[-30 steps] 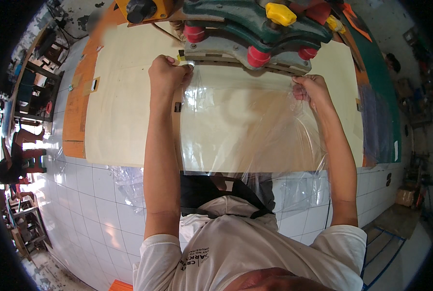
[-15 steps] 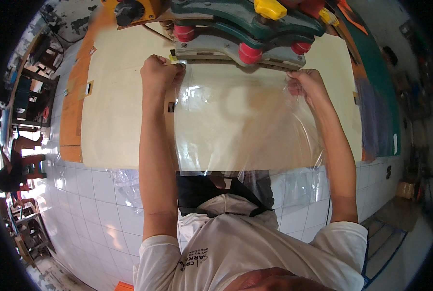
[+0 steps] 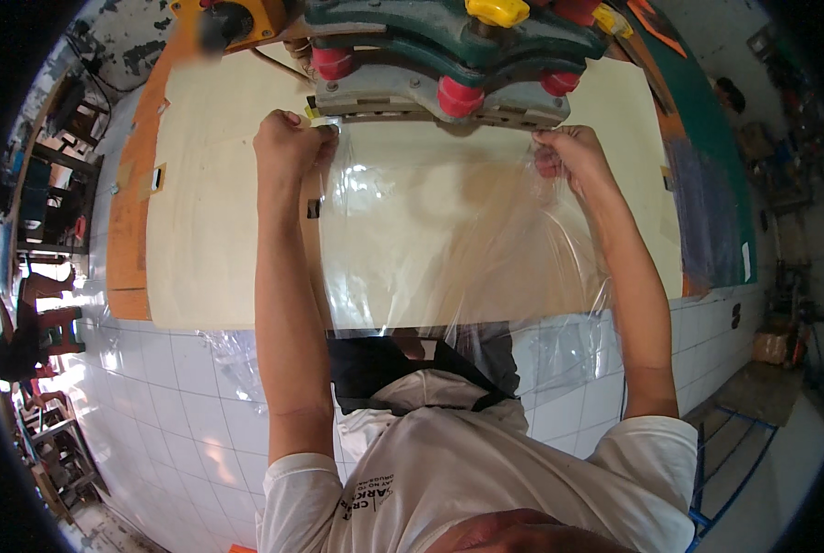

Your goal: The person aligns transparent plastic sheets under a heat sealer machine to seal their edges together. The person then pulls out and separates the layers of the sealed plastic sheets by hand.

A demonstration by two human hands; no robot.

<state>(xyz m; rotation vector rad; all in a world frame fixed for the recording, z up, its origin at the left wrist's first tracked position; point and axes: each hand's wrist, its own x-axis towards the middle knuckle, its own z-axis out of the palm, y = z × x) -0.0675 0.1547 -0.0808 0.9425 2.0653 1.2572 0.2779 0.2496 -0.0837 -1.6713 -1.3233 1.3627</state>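
A clear plastic sheet [image 3: 412,249] is stretched between my two hands over a cream-coloured work surface [image 3: 209,212]. My left hand [image 3: 290,146] pinches its far left corner, fingers closed. At the far right corner, my right hand [image 3: 569,155] grips the film between thumb and fingers. The sheet's far edge lies at the front of a machine's grey metal bar [image 3: 430,107], close to both hands. Its near edge hangs past the table's front edge, with creases toward the right.
Above the bar stands the machine's dark green frame [image 3: 403,32] with red knobs [image 3: 460,96] and a yellow knob [image 3: 497,11]. A yellow box [image 3: 262,17] sits at the far left. More clear film [image 3: 237,364] hangs below the table's front edge. White tiled floor [image 3: 181,415] surrounds it.
The whole scene has shifted slightly left in view. Both hands keep their pinch on the sheet's far corners, and the sheet stays at the bar.
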